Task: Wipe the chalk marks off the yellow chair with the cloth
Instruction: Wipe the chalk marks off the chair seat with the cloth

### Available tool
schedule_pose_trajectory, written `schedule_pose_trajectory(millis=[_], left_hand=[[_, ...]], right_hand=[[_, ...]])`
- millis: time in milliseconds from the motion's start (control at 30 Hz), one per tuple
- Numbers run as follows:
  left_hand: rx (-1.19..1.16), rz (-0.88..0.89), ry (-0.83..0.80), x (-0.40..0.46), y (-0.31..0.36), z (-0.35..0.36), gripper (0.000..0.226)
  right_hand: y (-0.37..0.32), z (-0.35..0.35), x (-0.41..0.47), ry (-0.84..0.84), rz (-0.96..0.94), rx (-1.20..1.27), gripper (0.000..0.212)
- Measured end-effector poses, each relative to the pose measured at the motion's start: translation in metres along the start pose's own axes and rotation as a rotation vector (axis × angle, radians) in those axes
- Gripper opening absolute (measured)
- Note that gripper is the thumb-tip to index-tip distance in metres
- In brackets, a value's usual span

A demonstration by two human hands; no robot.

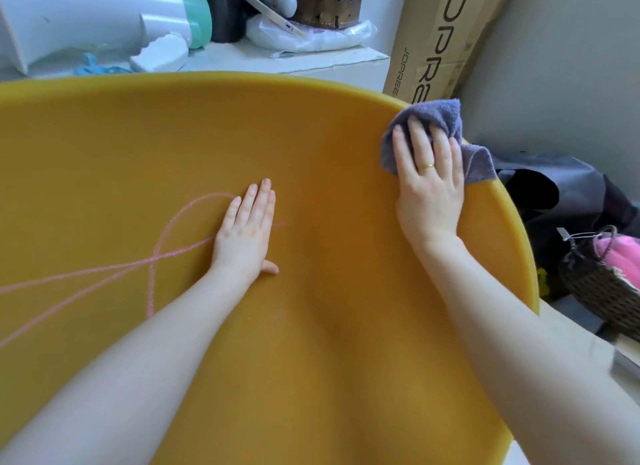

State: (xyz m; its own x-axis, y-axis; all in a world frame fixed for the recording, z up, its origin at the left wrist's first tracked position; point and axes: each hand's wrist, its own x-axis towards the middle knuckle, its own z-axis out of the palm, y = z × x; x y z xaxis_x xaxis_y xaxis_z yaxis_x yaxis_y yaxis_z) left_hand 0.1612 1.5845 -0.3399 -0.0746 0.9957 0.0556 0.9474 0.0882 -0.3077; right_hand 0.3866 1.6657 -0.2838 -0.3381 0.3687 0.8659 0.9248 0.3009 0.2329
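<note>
Near the chair [311, 146] rim, right hand [429, 184] presses the cloth [446, 116] flat-fingered; left hand [247, 229] rests flat; pink chalk marks [156, 256] remain unwiped

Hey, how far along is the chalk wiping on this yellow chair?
Early to midway, at a guess. The chair looks clean on its right side. The right hand presses the cloth at the right rim. Pink chalk marks remain on the left, beside the flat left hand.
</note>
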Motion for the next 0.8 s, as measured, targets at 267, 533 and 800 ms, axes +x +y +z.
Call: schedule_pose_trajectory(millis=[267, 533, 800], left_hand=[[-0.008, 0.012, 0.023, 0.001, 0.000, 0.002, 0.133], [-0.026, 0.010, -0.003, -0.002, 0.001, -0.003, 0.132], [-0.033, 0.020, 0.001, 0.000, -0.001, 0.001, 0.132]], right_hand=[[-0.068, 0.038, 0.022, -0.184, -0.073, 0.187, 0.046], [-0.015, -0.009, -0.026, -0.253, -0.001, 0.104, 0.049], [-0.052, 0.011, -0.023, -0.402, -0.038, 0.192, 0.049]])
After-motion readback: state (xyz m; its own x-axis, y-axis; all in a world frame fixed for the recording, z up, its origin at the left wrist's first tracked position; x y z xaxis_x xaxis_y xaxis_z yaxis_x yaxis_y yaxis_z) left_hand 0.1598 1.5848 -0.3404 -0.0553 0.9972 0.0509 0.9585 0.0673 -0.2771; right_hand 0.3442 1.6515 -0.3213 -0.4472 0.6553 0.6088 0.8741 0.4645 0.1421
